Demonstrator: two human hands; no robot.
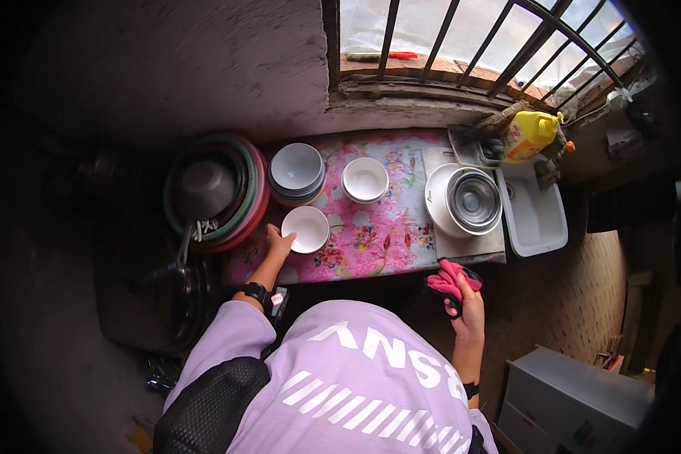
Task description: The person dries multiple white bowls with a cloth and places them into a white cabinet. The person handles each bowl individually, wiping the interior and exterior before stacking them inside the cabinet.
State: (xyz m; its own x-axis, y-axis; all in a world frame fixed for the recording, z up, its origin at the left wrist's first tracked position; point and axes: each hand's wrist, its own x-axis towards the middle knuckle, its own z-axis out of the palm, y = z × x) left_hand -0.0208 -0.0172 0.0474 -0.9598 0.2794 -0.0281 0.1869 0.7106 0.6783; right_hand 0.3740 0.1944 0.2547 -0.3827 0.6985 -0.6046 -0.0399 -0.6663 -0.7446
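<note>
My left hand (280, 243) grips the near left rim of a small stack of white bowls (306, 229) on the table's front left part. A crumpled pink cloth with dark edging (453, 280) is held in my right hand (469, 309), just off the table's front edge. Behind the left hand stands a stack of larger bowls (297, 166), pale on top with blue and orange rims below. Another white bowl stack (365, 179) sits at the table's middle. Toward the right, steel bowls (472, 198) are nested in white dishes (438, 192) on a pale board (475, 247).
A floral tablecloth (374, 249) covers the table. Nested basins (243, 170) with a metal ladle or pan (207, 187) stand at left. At right are a grey plastic tub (536, 221), a yellow jug (530, 136) and a brush (491, 125). A barred window (448, 42) is above; a white cabinet (573, 391) stands lower right.
</note>
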